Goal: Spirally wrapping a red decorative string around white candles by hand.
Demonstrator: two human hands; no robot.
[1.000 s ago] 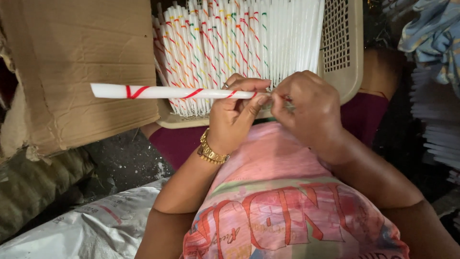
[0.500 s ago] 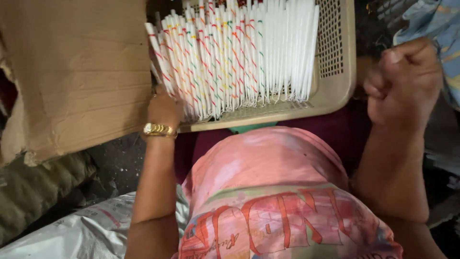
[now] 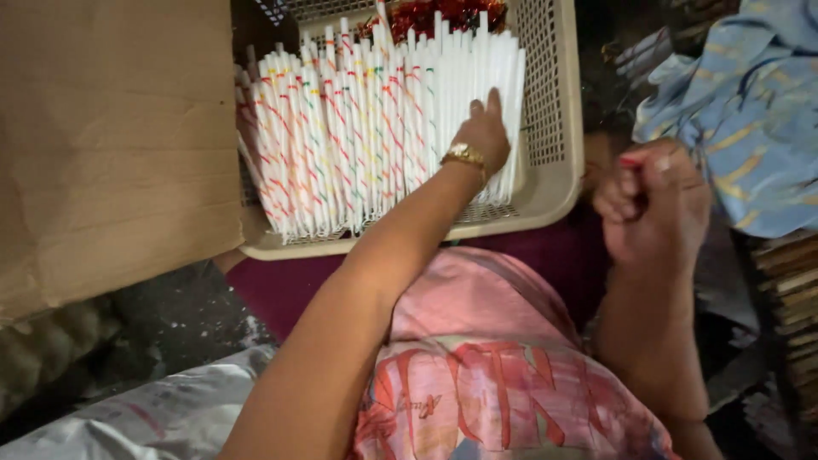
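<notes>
- While the left hand (image 3: 484, 136) rests flat on the white striped tubes (image 3: 358, 136) in the beige basket (image 3: 554, 128), stacking appears underway.
- Right hand (image 3: 652, 204) stays apart, fisted; contents cannot be told.
- Next move likely calls for gripping one tube.

The left hand (image 3: 484, 135) reaches far forward on a nearly straight arm, palm down, fingers extended and flat, its grip loose. The right hand (image 3: 654, 209) is raised beside the body, fingers curled into a fist, apparently pinching something small.
</notes>
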